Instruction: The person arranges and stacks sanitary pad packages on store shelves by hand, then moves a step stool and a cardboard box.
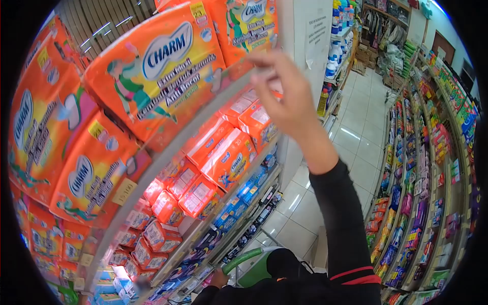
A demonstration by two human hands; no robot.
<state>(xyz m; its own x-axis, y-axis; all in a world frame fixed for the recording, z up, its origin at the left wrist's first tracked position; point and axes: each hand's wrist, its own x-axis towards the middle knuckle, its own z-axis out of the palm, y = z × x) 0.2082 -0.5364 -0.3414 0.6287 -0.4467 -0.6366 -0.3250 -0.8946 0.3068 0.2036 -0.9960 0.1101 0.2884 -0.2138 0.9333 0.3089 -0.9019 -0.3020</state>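
Note:
My right hand (287, 94) is raised at the edge of an upper shelf (168, 124), its fingers bent and slightly blurred. Its fingertips are at the shelf edge, just below an orange Charm pad pack (249, 25), and the thumb stands apart from them. I see nothing held in it. Left of it, a larger Charm pack (157, 66) stands upright, leaning outward. Low in the view, my left hand (218, 278) is closed at the end of a green handle (241, 260), which looks like part of a shopping cart. Most of that hand is small and shadowed.
Further Charm packs (94, 175) fill the shelf at left, beside a price tag (124, 191). Lower shelves hold red packs (229, 160) and blue packs (229, 218). A white pillar (307, 40) stands beyond my right hand. A tiled aisle (356, 122) separates this rack from stocked shelves (427, 168).

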